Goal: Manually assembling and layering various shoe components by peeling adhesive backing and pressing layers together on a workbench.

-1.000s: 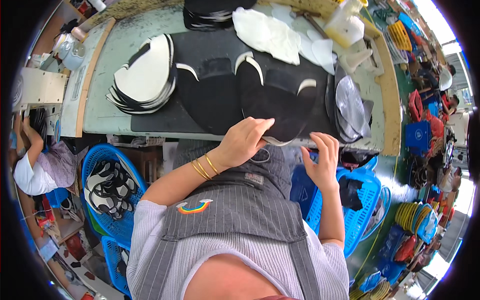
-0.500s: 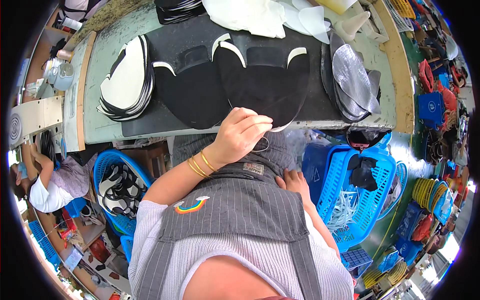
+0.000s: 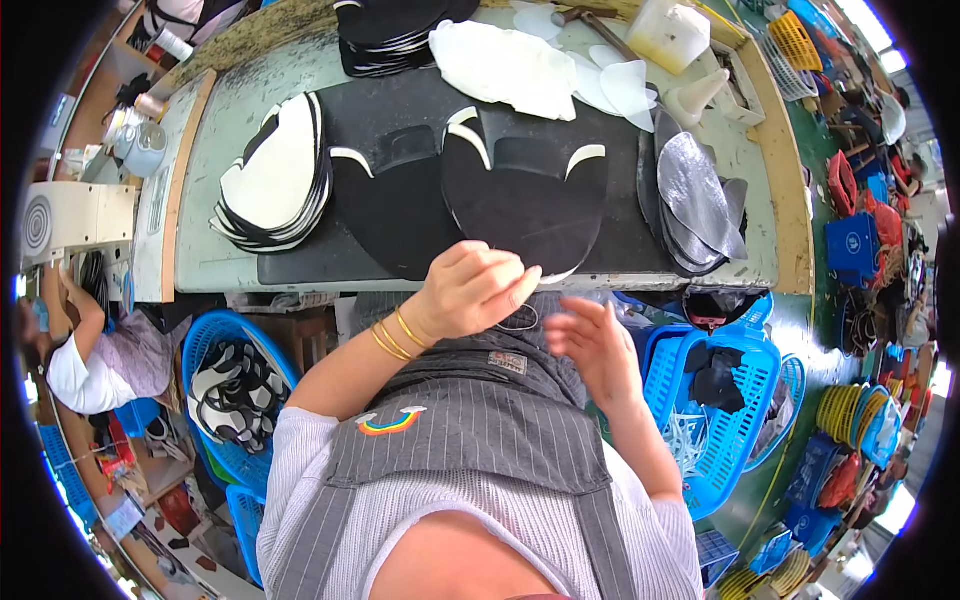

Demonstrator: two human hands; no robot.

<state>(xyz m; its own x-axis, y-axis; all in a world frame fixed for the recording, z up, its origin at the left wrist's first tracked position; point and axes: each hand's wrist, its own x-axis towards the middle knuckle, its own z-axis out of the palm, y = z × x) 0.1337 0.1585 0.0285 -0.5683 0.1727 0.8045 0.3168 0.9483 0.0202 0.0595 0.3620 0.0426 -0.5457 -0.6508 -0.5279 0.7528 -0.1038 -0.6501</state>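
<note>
A white-topped stack (image 3: 275,165) is sitting on the table (image 3: 232,125). The left hand (image 3: 470,288) is curling its fingers by the near rim of a black panel (image 3: 530,210) that's lying at the table's front edge; I can't tell whether they're gripping it. The blurred right hand (image 3: 600,350) is hovering apart, fingers loosely open.

green floor (image 3: 752,505), bright windows (image 3: 868,22), wood-edged pale-green table (image 3: 240,115)

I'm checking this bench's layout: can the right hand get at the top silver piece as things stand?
Probably yes: the right hand looks open and empty, though blurred, and nothing seems to block its way to the top silver piece, uncovered on its stack beyond the edge of the bench.
</note>
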